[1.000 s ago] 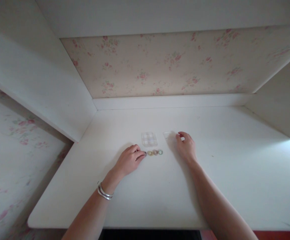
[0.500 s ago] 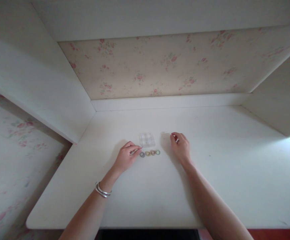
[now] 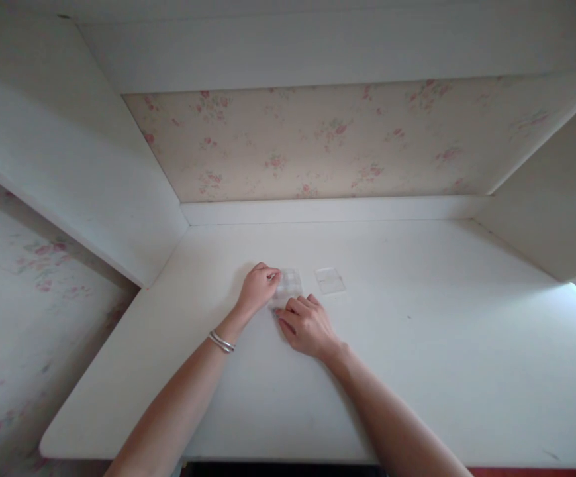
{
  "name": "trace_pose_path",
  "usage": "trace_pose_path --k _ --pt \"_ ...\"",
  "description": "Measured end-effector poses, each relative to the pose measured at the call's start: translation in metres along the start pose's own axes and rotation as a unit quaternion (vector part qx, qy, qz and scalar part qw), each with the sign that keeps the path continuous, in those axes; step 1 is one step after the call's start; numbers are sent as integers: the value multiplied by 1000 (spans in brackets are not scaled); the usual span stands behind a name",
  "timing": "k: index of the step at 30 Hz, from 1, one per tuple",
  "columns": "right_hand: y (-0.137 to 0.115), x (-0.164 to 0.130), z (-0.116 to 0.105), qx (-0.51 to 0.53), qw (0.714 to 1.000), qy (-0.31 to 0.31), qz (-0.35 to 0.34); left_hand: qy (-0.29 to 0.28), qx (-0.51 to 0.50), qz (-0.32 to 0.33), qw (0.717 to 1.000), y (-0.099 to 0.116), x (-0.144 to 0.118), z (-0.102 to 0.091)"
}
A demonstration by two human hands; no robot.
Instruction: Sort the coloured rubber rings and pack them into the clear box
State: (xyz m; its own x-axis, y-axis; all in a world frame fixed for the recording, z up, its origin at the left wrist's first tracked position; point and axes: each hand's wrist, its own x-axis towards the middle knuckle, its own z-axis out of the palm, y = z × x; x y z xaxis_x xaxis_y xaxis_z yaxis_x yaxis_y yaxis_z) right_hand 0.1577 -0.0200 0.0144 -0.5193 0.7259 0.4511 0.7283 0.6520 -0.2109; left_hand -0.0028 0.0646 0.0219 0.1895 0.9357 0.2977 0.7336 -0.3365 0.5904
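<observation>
A small clear box with a pale grid pattern (image 3: 288,283) lies flat on the white desk. My left hand (image 3: 258,289) is closed at its left edge, with thumb and forefinger pinched on that edge. Just in front of the box is my right hand (image 3: 308,326), palm down, its thumb and forefinger together around a small grey ring (image 3: 275,310), which is partly covered. The other small coloured rings are hidden beneath this hand. A clear, thin square lid (image 3: 330,281) rests to the right of the box, apart from both hands.
The white desk (image 3: 447,371) has a raised strip (image 3: 328,211) along its back. White panels stand at the left (image 3: 94,172) and right (image 3: 551,192), with floral wallpaper (image 3: 308,146) behind. The desk's front edge runs below my forearms.
My right hand has moved left and nearer, from beside the box to the row of rings, leaving the clear lid exposed. My left hand has moved up to the box's edge.
</observation>
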Motion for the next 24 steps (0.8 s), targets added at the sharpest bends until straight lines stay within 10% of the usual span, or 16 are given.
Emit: trace_pose_path --k 24 --pt "1 1 9 24 1000 5 -1 -12 -102 -19 995 -10 -79 -20"
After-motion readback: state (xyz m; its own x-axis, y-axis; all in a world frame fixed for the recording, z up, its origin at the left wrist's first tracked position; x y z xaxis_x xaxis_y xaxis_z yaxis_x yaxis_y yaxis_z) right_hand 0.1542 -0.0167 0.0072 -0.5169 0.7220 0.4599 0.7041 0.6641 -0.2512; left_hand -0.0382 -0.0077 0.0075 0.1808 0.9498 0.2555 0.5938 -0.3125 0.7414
